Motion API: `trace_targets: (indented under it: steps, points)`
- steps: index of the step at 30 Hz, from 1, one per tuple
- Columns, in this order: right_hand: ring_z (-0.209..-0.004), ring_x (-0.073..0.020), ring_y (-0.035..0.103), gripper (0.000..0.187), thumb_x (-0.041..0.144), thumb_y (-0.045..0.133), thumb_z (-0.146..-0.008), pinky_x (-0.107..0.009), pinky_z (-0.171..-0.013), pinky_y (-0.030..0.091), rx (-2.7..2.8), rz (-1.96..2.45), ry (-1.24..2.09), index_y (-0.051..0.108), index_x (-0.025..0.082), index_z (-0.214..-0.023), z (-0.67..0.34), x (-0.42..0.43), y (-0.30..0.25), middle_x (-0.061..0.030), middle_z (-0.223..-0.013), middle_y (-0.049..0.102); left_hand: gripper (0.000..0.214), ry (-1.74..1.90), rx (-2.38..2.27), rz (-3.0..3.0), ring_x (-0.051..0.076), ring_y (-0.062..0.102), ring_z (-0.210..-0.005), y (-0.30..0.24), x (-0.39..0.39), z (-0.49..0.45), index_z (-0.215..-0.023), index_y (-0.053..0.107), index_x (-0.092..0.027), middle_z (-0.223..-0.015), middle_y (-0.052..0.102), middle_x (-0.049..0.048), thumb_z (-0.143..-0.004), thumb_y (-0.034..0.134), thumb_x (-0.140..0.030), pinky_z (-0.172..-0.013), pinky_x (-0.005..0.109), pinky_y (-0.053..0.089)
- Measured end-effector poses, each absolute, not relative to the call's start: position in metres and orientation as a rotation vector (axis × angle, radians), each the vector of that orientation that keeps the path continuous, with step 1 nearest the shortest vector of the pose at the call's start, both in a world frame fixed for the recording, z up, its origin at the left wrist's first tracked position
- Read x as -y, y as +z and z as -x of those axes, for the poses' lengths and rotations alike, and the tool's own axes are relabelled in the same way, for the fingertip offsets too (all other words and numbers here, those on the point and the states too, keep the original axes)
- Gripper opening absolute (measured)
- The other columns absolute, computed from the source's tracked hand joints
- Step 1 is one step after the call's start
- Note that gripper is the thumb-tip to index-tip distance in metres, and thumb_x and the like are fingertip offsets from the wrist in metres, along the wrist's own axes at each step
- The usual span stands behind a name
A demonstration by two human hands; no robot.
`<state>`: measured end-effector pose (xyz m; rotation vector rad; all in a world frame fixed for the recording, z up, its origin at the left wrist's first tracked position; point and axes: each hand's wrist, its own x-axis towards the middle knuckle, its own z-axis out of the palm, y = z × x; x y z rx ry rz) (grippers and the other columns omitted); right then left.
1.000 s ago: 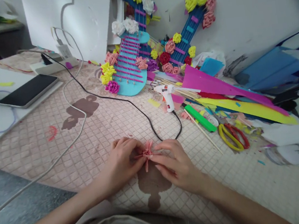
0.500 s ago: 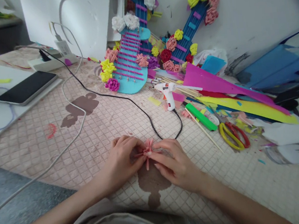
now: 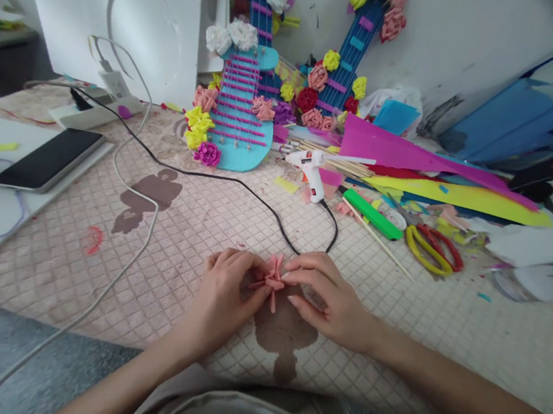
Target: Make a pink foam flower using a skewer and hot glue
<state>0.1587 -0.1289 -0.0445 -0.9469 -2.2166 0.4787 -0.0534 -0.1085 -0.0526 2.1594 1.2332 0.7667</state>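
A small pink paper flower [image 3: 275, 281], made of folded strips that stick out in several directions, is between my two hands above the table. My left hand [image 3: 231, 290] pinches its left side between thumb and fingers. At its right edge is my right hand [image 3: 331, 298], with thumb and fingers apart; the fingertips are at a strip, and I cannot tell whether they touch it. Beyond the hands, a white hot glue gun [image 3: 310, 172] lies on the patterned tablecloth [image 3: 208, 222], its black cord [image 3: 254, 193] running back to the left.
Yellow and red-handled scissors [image 3: 433, 248], a green box cutter [image 3: 372, 214] and a wooden stick [image 3: 379, 240] lie right. Flower-decorated blue craft instruments [image 3: 240, 117] lean at the back near coloured paper sheets [image 3: 416, 156]. A phone [image 3: 51, 159], power strip [image 3: 88, 109] and white cable [image 3: 131, 258] are left.
My right thumb and fingers have drawn back from the flower's middle to its right side and spread apart, so more of the flower shows. The left hand keeps its pinch.
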Motion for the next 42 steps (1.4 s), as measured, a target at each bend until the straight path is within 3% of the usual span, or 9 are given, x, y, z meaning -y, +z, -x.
trace_targets:
  steps: [10, 42]
  points:
    - [-0.104, -0.0196, 0.056, 0.03, 0.004, 0.053, -0.086, -0.042, -0.091, 0.049, 2.251, 0.832, 0.356, 0.053, 0.022, -0.11, -0.1566, 0.1286, -0.0483, -0.0042, -0.105, 0.067, 0.01, 0.765, -1.226, -2.147, 0.019, 0.055, -0.087, -0.0531, 0.108, 0.0539, -0.086, 0.059, -0.021, -0.084, 0.064, -0.0016, -0.083, 0.063, -0.03, -0.081, 0.037, 0.033]
    - [-0.096, -0.019, 0.057, 0.025, 0.009, 0.051, -0.088, -0.041, -0.087, 0.05, 2.192, 0.89, 0.457, 0.056, 0.024, -0.107, -0.1533, 0.1259, -0.048, -0.0031, -0.097, 0.066, 0.005, 0.77, -1.191, -2.162, 0.02, 0.051, -0.091, -0.0476, 0.1104, 0.053, -0.087, 0.061, -0.023, -0.089, 0.061, 0.0013, -0.086, 0.059, -0.027, -0.081, 0.037, 0.035]
